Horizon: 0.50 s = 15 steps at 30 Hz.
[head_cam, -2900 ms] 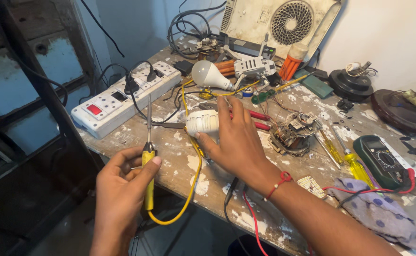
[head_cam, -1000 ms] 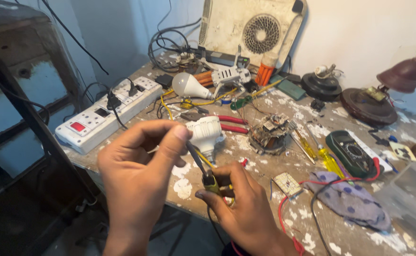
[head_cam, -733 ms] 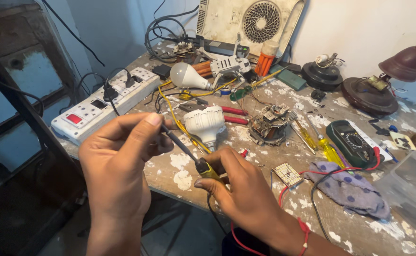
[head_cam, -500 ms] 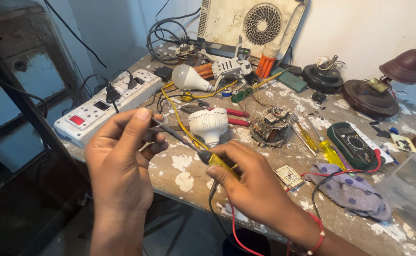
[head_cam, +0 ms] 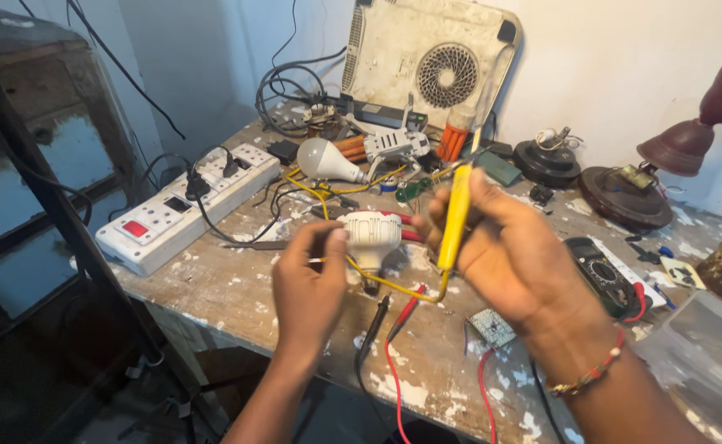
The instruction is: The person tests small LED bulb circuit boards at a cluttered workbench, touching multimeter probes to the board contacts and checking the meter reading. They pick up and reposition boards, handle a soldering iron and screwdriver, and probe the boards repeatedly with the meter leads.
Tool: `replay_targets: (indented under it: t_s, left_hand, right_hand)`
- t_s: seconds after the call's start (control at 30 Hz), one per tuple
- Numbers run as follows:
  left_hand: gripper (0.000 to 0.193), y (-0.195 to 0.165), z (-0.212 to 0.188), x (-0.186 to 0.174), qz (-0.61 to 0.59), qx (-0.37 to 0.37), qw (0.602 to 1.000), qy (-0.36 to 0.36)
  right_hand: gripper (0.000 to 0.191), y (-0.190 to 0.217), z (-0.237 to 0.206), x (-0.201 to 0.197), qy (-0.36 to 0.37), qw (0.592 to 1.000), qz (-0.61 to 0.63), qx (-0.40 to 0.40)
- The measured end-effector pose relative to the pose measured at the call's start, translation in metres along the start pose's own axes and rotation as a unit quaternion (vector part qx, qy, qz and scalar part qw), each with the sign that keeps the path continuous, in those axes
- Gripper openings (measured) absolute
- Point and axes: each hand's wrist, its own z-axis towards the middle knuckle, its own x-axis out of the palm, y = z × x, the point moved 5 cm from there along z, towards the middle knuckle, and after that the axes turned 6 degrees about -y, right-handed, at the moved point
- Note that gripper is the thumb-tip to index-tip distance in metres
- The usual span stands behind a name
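Note:
My right hand [head_cam: 513,259] is closed around a yellow-handled soldering tool [head_cam: 458,212], held upright above the worn wooden table [head_cam: 229,288]. The tool's metal tip points up and away. Its yellow cord [head_cam: 394,284] hangs from the handle's lower end and runs left across the table. My left hand [head_cam: 310,284] is raised to the left with thumb and fingers pinched on a thin pale bit of wire [head_cam: 318,260]; motion blur hides detail. Between and just behind the hands, a white bulb housing [head_cam: 373,234] rests on the table.
A white power strip [head_cam: 182,212] with plugs lies at the left. A white bulb [head_cam: 325,160], red-handled pliers, a multimeter [head_cam: 603,278], red and black probes [head_cam: 394,316] and a small circuit board [head_cam: 492,327] are scattered about. A cooktop [head_cam: 435,57] leans on the wall.
My right hand has lifted the yellow tool from low and slanted to upright. My left hand has let go of the tool's shaft and now pinches near the bulb housing.

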Motion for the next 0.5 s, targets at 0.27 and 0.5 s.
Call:
replay_targets:
  t_s: [0.27,0.5]
  left_hand:
    - [0.077,-0.006,0.016,0.007,0.142,0.304,0.932,0.136]
    - [0.064,0.026,0.063,0.011,0.327,0.295,0.897,0.035]
  right_hand:
    - [0.021,0.056,0.033,0.026,-0.031,0.994,0.102,-0.011]
    - [0.015,0.090,0.047,0.034,-0.005,0.991,0.120,-0.053]
